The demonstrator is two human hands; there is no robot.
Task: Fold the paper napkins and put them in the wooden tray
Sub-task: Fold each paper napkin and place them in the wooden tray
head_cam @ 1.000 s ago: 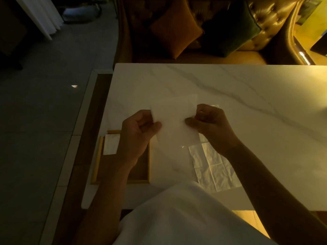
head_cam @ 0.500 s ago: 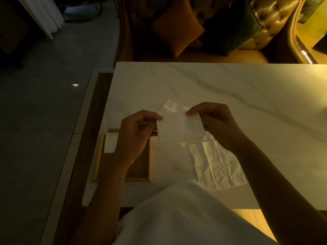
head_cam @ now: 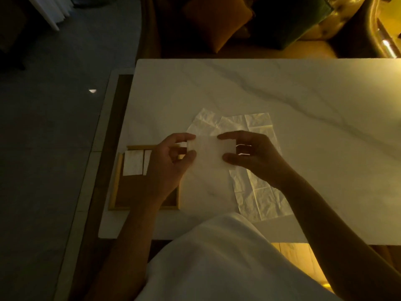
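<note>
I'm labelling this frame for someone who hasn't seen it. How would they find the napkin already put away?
Start at the white marble table and go to its near left corner, where the wooden tray sits. The folded napkin lies in the tray's far left corner: small, neat and rectangular, unlike the crumpled open napkins spread on the table.

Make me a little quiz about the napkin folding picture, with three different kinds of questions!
1. True or false: the wooden tray already has a folded napkin in it.
2. What is the folded napkin being held pinched by? A) only the left hand B) only the right hand C) both hands
3. Fill in the word: the unfolded napkins lie flat on the marble ____.

Key: 1 true; 2 C; 3 table.
</note>
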